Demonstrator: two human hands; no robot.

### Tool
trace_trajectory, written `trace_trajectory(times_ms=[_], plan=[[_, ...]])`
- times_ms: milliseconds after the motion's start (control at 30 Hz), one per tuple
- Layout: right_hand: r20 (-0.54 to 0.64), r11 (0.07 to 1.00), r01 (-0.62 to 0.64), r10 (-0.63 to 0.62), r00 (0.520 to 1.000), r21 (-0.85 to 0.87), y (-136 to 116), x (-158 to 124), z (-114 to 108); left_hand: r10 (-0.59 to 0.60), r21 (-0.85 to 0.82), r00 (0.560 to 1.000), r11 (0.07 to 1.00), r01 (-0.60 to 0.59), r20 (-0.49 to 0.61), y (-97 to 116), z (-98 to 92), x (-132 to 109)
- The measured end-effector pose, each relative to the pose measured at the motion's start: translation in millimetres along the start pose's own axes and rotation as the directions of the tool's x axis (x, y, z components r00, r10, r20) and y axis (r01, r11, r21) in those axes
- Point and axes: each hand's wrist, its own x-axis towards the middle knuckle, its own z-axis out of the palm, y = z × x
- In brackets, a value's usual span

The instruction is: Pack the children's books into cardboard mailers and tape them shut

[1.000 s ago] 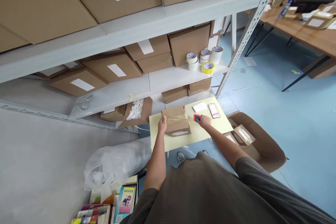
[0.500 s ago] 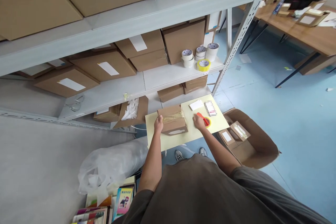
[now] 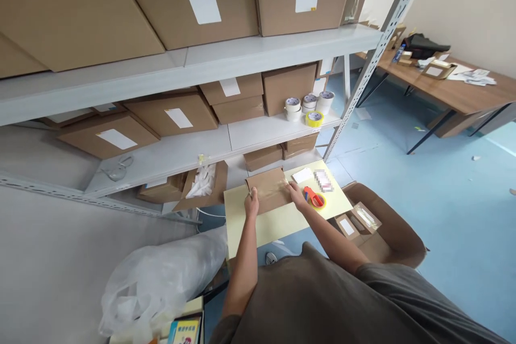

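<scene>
Left grip [image 3: 252,205]: closed on the near-left corner of the small cardboard box [image 3: 269,193], thumb on top, holding it against the table [image 3: 278,224].
Right grip [image 3: 297,195]: laid on the right end of the box top, over the tape. It is too small to tell whether the fingers curl round the edge or lie flat.
Box: on the far half of the table, between the two grips and touching both, with its flaps shut.
Done, as it looks: the flaps are down and a strip of clear tape runs across the top. The tape dispenser [image 3: 313,197] lies out of hand, just right of the right grip.
Left: the side seams and the underside are hidden, so I cannot tell whether they carry tape.
Around: a white card [image 3: 302,175] lies at the far right of the table. An open carton [image 3: 397,228] on the floor to the right holds smaller taped boxes [image 3: 366,216]. Tape rolls [image 3: 309,103] stand on the shelf beyond.
</scene>
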Motion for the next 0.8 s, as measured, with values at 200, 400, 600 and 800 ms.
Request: trace_trajectory(times_ms=[200, 400, 600, 800], plan=[[-0.069, 0.998, 0.067, -0.065, 0.995, 0.019, 29.2, 0.4, 7.0, 0.28, -0.38, 0.96, 0.889, -0.256, 0.007, -35.8, 5.2, -6.0], [0.034, 0.968, -0.086, 0.097, 0.995, -0.237, 104.6, -10.7, 20.2, -0.062, -0.205, 0.978, 0.973, 0.103, 0.197, -90.8, 35.9, -19.9], [0.035, 0.954, -0.096, 0.11, 0.993, -0.283, 137.2, -16.6, 14.9, 0.013, -0.182, 0.965, 0.983, 0.036, 0.262, -117.9, 29.8, -19.2], [0.02, 0.94, -0.118, 0.131, 0.991, -0.32, 138.0, -34.1, -2.2, 0.031, -0.095, 0.984, 0.995, -0.015, 0.177, -111.0, 17.2, -20.4]])
